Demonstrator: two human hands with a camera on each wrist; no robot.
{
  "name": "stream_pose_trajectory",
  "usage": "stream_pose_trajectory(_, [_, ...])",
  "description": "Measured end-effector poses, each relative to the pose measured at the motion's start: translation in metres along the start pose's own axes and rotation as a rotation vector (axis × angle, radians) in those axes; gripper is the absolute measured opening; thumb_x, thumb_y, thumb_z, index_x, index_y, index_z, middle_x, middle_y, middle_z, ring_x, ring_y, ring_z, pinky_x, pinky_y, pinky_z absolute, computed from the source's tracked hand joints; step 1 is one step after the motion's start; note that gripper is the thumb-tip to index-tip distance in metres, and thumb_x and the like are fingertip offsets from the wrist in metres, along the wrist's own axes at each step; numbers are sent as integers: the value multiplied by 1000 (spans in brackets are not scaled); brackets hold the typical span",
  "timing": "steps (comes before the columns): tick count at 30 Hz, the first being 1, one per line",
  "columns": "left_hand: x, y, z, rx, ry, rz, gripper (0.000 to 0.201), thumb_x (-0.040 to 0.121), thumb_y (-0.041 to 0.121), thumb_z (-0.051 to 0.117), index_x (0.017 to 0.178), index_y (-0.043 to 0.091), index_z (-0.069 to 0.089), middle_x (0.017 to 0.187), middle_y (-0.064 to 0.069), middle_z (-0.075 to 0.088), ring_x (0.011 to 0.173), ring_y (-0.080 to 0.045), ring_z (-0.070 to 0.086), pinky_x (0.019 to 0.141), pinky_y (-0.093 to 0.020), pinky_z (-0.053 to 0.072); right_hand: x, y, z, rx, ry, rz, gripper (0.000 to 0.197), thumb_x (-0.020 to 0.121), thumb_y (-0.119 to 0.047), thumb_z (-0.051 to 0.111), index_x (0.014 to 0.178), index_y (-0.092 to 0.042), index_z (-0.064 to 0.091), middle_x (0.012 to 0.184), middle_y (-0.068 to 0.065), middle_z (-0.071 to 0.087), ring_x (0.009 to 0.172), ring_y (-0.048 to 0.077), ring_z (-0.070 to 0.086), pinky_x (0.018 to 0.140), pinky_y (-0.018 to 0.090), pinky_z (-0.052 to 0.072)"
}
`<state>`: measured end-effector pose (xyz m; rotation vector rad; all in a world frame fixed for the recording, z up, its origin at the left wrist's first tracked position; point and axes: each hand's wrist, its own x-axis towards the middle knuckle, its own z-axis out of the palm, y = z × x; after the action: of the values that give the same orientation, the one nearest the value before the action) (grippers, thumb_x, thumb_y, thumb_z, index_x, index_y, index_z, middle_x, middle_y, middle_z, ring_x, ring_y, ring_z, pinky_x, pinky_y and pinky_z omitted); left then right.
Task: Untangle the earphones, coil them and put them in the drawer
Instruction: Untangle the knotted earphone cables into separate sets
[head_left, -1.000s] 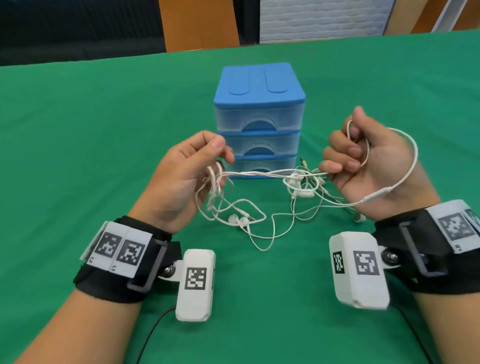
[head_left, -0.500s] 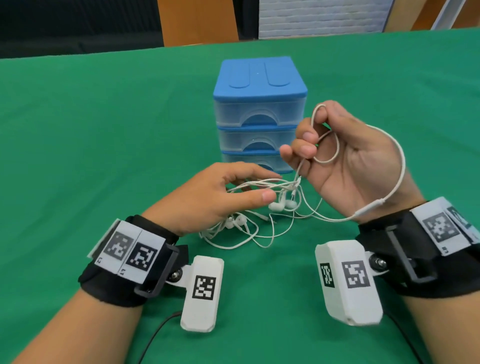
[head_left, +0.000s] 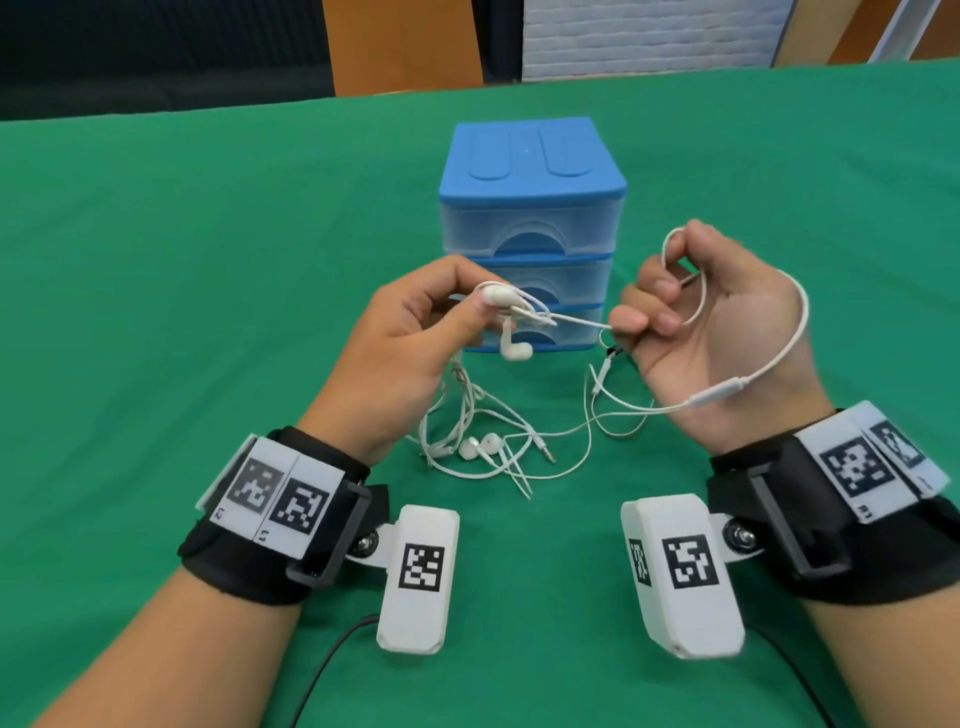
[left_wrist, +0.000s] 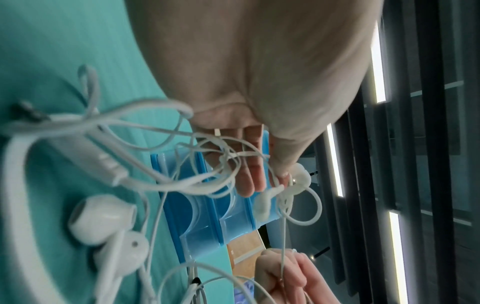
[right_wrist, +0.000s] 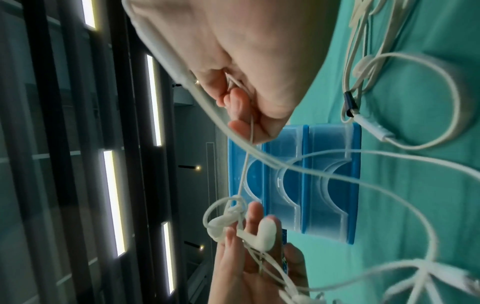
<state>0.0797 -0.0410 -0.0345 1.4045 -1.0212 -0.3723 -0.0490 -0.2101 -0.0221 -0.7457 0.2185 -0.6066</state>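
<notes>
— What do the earphones (head_left: 498, 415) look like?

— Thin white rubbery cords in a loose tangle, held up in front of the drawers (head_left: 530, 234). A short stretch of cord runs taut between the two hands; the rest sags in loops down to the green cloth (head_left: 156, 312).

— And the left hand (head_left: 395, 353)?

— Raised, fingers curled, pinching a knot of cord and one smooth white earbud (head_left: 496, 297) at the fingertips. A second earbud (head_left: 514, 351) dangles just below it. Two more earbuds (head_left: 480, 447) lie together on the cloth, close to a small metal plug (head_left: 545, 452).

— The right hand (head_left: 727, 332)?

— Also curled. It pinches the thin cord between thumb and fingers, and a loop sits over the forefinger. A thicker cord arcs round the back of the hand and carries a slim oblong remote (head_left: 719, 392) near the wrist.

— What are the drawers made of?

— Plastic: a rounded blue lid and frame with three clear, frosted drawers stacked one above another, each with an arched cut-out for a handle. All three look closed. The unit stands on the cloth just behind the hands.

— The cloth?

— Flat, matt, felt-like.
</notes>
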Motion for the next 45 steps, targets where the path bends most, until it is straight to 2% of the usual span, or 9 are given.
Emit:
stream_pose_trajectory(2, [0,0,1,-82,23,5,12,101,8,54,98,7,66,107,-13,74,94,-17,68,81,-25,51,0,2,1,-67,4,76,25,100,-23,50,76,-18,45,65,0,28,51,12,21,51,24,34])
stream_pose_trajectory(7, [-1,0,0,-213,49,-62,4,94,8,63,98,9,64,88,-11,72,78,-21,66,65,-26,53,-1,11,-5,-644,-81,-51,20,90,-6,67,102,-12,53,51,-7,34,45,11,29,58,29,46])
stream_pose_trajectory(12, [-1,1,1,-130,63,-76,3,96,6,60,96,9,62,75,0,69,65,-14,62,53,-22,50,-7,10,-6,-1081,-325,-103,11,82,-16,81,91,-12,77,59,8,34,60,25,29,57,37,24])
stream_pose_trajectory(16, [-1,2,1,-73,48,-98,6,97,4,59,93,8,60,72,0,69,62,-15,62,52,-23,50,-9,10,-4,-1125,-398,-82,7,85,-14,77,84,-8,74,55,0,30,56,20,24,50,25,22])
stream_pose_trajectory(22, [-2,-1,2,-46,-46,-156,5,97,8,60,98,5,64,84,-10,70,71,-25,65,64,-32,52,-6,12,-4,-1106,-295,-124,12,91,-8,67,80,-4,64,63,1,47,61,12,40,60,29,34])
stream_pose_trajectory(26, [-4,-1,2,-74,-122,-182,11,91,4,63,101,6,65,92,-11,69,80,-24,69,69,-28,54,-4,12,-2,-1084,-265,-88,13,86,-17,61,74,-15,60,59,-9,48,55,9,38,53,19,33])
stream_pose_trajectory(31, [-5,1,2,-61,-143,-174,20,84,4,69,102,8,64,97,-5,69,84,-16,67,74,-28,56,-5,13,0,-1027,-250,-42,22,96,-2,51,76,-8,56,65,9,55,51,13,36,48,19,31])
stream_pose_trajectory(41, [-3,0,3,-105,-26,-195,7,92,-1,65,98,-1,62,81,-10,74,67,-16,68,67,-33,58,-4,15,-3,-1088,-272,-60,14,86,-23,59,75,-14,59,61,-2,44,59,13,35,54,25,30])
stream_pose_trajectory(45, [-3,1,3,-141,-57,-219,9,91,-1,66,99,2,64,83,-10,71,70,-23,70,68,-29,58,-6,14,-2,-1083,-322,-115,14,93,-15,69,84,-5,69,69,26,45,64,21,34,58,33,28])
